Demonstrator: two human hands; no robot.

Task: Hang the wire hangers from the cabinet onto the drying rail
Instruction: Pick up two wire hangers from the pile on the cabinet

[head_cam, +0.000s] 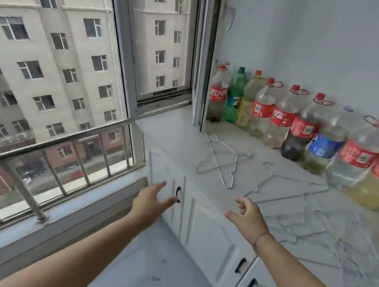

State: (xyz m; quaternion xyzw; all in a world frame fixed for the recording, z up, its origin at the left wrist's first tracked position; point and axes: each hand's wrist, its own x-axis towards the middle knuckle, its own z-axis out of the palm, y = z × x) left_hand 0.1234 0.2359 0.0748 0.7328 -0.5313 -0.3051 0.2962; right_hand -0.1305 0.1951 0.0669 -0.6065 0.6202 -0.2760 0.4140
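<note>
Several thin wire hangers lie flat on the white cabinet top [179, 136]. Two crossed hangers [220, 163] are nearest the window, another hanger [284, 186] lies to their right, and a tangled pile of hangers [341, 246] spreads toward the near right. My left hand [151, 199] is stretched out in front of the cabinet door, fingers apart, holding nothing. My right hand [246, 218] hovers at the cabinet's front edge, fingers loosely spread and empty, short of the hangers. No drying rail is in view.
A row of large plastic drink bottles [280, 116] stands along the back wall on the cabinet. The window frame [209, 46] meets the cabinet at the left, with a metal guard railing [58, 144] below the glass. Cabinet doors have black handles [241, 264].
</note>
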